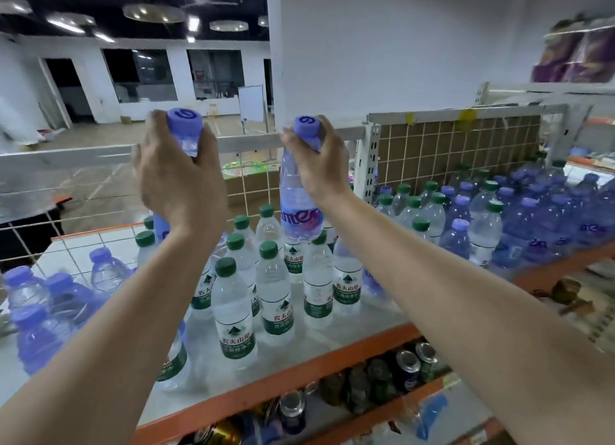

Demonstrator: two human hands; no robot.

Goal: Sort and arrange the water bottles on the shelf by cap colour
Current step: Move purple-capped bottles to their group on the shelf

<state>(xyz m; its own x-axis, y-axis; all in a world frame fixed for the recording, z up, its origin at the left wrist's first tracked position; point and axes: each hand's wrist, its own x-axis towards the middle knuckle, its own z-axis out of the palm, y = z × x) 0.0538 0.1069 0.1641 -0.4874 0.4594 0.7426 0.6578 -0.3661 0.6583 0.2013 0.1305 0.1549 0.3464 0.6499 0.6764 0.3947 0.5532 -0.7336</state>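
My left hand [179,181] grips the neck of a purple-capped bottle [185,122], lifted above the shelf [286,368]; its body is mostly hidden behind my wrist. My right hand [324,165] grips the neck of a second purple-capped bottle [298,205], which hangs upright over a cluster of green-capped bottles [234,311] standing in the shelf's middle. Several purple-capped bottles [43,311] stand at the left end. On the right section green-capped bottles [422,208] and purple-capped bottles [545,225] stand mixed together.
A white wire grid [66,241] and a metal rail back the shelf. A white upright post [367,165] divides the two sections. Cans [409,368] fill the shelf below. Purple packs [579,55] sit on a higher shelf at the right.
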